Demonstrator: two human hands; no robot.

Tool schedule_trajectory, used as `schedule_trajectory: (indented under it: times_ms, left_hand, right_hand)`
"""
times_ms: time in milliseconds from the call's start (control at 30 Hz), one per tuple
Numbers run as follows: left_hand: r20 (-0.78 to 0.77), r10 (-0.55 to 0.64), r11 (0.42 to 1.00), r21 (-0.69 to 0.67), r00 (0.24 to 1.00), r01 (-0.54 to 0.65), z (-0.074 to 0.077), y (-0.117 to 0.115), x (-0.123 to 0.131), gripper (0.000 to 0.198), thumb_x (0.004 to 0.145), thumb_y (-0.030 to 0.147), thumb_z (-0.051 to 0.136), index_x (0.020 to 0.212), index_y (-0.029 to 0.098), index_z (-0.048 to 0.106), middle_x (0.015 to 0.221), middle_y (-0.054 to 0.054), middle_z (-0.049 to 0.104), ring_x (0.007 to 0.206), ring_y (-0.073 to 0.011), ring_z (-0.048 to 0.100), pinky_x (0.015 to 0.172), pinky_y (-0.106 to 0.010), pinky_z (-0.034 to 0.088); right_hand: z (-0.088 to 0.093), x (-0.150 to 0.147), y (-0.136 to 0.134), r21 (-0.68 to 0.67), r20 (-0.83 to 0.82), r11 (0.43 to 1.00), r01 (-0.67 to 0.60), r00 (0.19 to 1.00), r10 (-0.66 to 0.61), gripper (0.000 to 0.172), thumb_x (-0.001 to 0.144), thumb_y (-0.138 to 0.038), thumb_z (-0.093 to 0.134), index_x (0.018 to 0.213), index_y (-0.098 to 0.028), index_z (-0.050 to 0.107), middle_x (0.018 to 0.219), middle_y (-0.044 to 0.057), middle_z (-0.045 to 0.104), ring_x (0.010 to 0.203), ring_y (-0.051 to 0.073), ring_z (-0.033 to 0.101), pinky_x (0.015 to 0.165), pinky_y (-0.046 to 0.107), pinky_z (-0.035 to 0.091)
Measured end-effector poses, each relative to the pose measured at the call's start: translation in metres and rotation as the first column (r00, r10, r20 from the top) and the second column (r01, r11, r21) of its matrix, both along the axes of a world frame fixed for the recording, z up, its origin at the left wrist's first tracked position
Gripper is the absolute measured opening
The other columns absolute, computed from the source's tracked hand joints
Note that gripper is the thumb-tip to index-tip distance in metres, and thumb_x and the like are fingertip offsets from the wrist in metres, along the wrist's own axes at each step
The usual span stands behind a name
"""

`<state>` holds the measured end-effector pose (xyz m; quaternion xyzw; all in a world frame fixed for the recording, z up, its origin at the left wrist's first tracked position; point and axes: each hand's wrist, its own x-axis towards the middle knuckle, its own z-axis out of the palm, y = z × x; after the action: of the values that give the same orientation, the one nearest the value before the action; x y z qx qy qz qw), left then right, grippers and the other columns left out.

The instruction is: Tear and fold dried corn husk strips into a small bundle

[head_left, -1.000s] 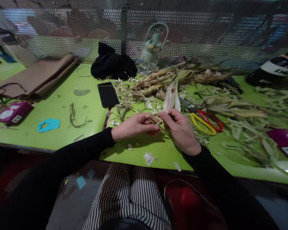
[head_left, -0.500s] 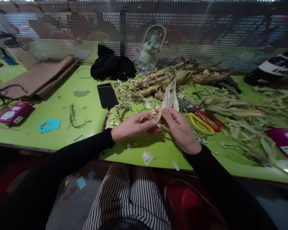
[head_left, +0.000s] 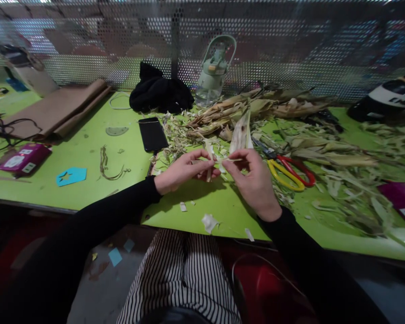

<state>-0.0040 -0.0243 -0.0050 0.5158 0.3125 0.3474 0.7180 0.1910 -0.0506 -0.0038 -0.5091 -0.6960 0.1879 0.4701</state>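
Note:
Between my hands, just above the green table near its front edge, are thin pale strips of corn husk [head_left: 209, 157] that cross each other. My left hand [head_left: 185, 169] pinches the crossing strips between thumb and fingers. From the other side my right hand [head_left: 251, 177] grips the end of a husk strip, thumb against forefinger. A wide pale husk piece [head_left: 240, 132] with dark spots lies just beyond my right hand. Scissors [head_left: 285, 175] with one yellow and one red handle rest to the right, their blades partly under husk scraps.
Dried husks [head_left: 270, 101] and shreds spread over the table [head_left: 131, 189]. A black phone [head_left: 153, 134] lies left of the scraps; black cloth [head_left: 160, 92] and a green bottle [head_left: 211, 74] stand behind. Purple boxes [head_left: 25, 159] sit at both sides. A perforated metal screen [head_left: 121, 49] borders the back.
My hands have moved slightly apart, and the strips now cross between them. The wide husk piece shows clear of my right fingers. The whole view has shifted slightly.

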Motion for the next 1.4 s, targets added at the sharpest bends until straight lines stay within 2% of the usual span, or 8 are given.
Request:
schedule_trajectory:
  times_ms: [100, 200, 333, 500, 800, 1000, 1167, 1400]
  left_hand:
    - [0.075, 0.08, 0.996, -0.047, 0.994, -0.077, -0.001, 0.001, 0.002, 0.023, 0.094, 0.028, 0.064, 0.113, 0.015, 0.063, 0.095, -0.006, 0.077, 0.085, -0.0109, 0.071, 0.089, -0.03, 0.053]
    - [0.123, 0.092, 0.995, -0.037, 0.988, -0.088, -0.004, 0.001, 0.003, 0.03, 0.09, 0.025, 0.069, 0.119, 0.016, 0.065, 0.104, -0.007, 0.077, 0.096, -0.0127, 0.071, 0.098, -0.031, 0.051]
    - [0.113, 0.083, 0.996, 0.017, 0.99, -0.085, -0.007, 0.001, 0.004, 0.031, 0.088, 0.025, 0.073, 0.117, 0.016, 0.068, 0.106, -0.008, 0.077, 0.105, -0.0167, 0.071, 0.099, -0.033, 0.05]
    - [0.076, 0.113, 0.993, 0.028, 0.991, -0.115, -0.003, -0.001, 0.005, 0.024, 0.089, 0.02, 0.071, 0.111, 0.012, 0.068, 0.101, -0.008, 0.076, 0.101, -0.0147, 0.071, 0.101, -0.033, 0.05]
    - [0.04, 0.132, 0.988, 0.072, 0.99, -0.135, -0.003, 0.0, 0.003, 0.021, 0.086, 0.022, 0.073, 0.104, 0.012, 0.068, 0.096, -0.005, 0.075, 0.089, -0.0123, 0.069, 0.09, -0.029, 0.053]
    - [0.067, 0.074, 0.997, -0.043, 0.995, -0.071, 0.005, 0.004, -0.001, 0.021, 0.089, 0.024, 0.069, 0.105, 0.011, 0.066, 0.097, -0.008, 0.076, 0.09, -0.0118, 0.07, 0.094, -0.03, 0.053]
    - [-0.011, 0.062, 0.995, 0.073, 0.998, -0.061, 0.005, 0.001, 0.0, 0.024, 0.083, 0.024, 0.074, 0.1, 0.011, 0.063, 0.088, -0.004, 0.073, 0.079, -0.0097, 0.068, 0.079, -0.026, 0.051]
    - [-0.18, 0.066, 0.971, 0.237, 0.981, -0.022, 0.01, -0.001, -0.005, 0.02, 0.085, 0.029, 0.07, 0.09, 0.012, 0.061, 0.075, -0.003, 0.07, 0.065, -0.0083, 0.062, 0.063, -0.022, 0.046]
  right_hand:
    - [0.0, -0.003, -0.004, 0.152, 0.122, 0.988, 0.027, 0.991, -0.046, 0.029, 0.092, -0.048, 0.066, 0.078, -0.024, 0.062, 0.08, 0.003, 0.062, 0.072, 0.018, 0.054, 0.065, 0.033, 0.044]
    - [-0.001, -0.008, -0.006, 0.041, 0.187, 0.994, -0.103, 0.978, 0.093, 0.035, 0.094, -0.053, 0.061, 0.075, -0.023, 0.065, 0.078, 0.005, 0.066, 0.068, 0.018, 0.056, 0.062, 0.034, 0.043]
    - [-0.001, -0.012, -0.006, -0.098, 0.1, 0.984, -0.148, 0.982, 0.157, 0.033, 0.096, -0.049, 0.058, 0.079, -0.023, 0.067, 0.083, 0.005, 0.07, 0.074, 0.019, 0.06, 0.066, 0.034, 0.046]
    - [0.004, -0.012, -0.008, -0.235, 0.035, 0.944, -0.232, 0.968, 0.247, 0.035, 0.095, -0.044, 0.057, 0.069, -0.021, 0.057, 0.066, 0.0, 0.055, 0.059, 0.014, 0.045, 0.056, 0.029, 0.036]
    - [-0.001, -0.012, -0.01, -0.13, 0.189, 0.951, -0.281, 0.934, 0.302, 0.034, 0.098, -0.038, 0.055, 0.068, -0.022, 0.057, 0.066, 0.001, 0.057, 0.063, 0.016, 0.051, 0.061, 0.032, 0.04]
    - [-0.001, -0.005, -0.004, 0.12, 0.135, 0.993, 0.007, 0.991, -0.023, 0.033, 0.101, -0.052, 0.048, 0.101, -0.025, 0.066, 0.108, 0.009, 0.068, 0.099, 0.025, 0.061, 0.085, 0.041, 0.046]
    - [-0.002, -0.006, -0.003, -0.065, 0.197, 0.987, -0.148, 0.968, 0.158, 0.04, 0.101, -0.056, 0.044, 0.084, -0.024, 0.063, 0.084, 0.005, 0.067, 0.08, 0.023, 0.06, 0.076, 0.037, 0.044]
    - [0.011, 0.001, -0.009, -0.039, 0.233, 0.977, -0.208, 0.949, 0.211, 0.029, 0.099, -0.039, 0.053, 0.075, -0.024, 0.06, 0.071, 0.002, 0.062, 0.069, 0.019, 0.055, 0.069, 0.035, 0.04]
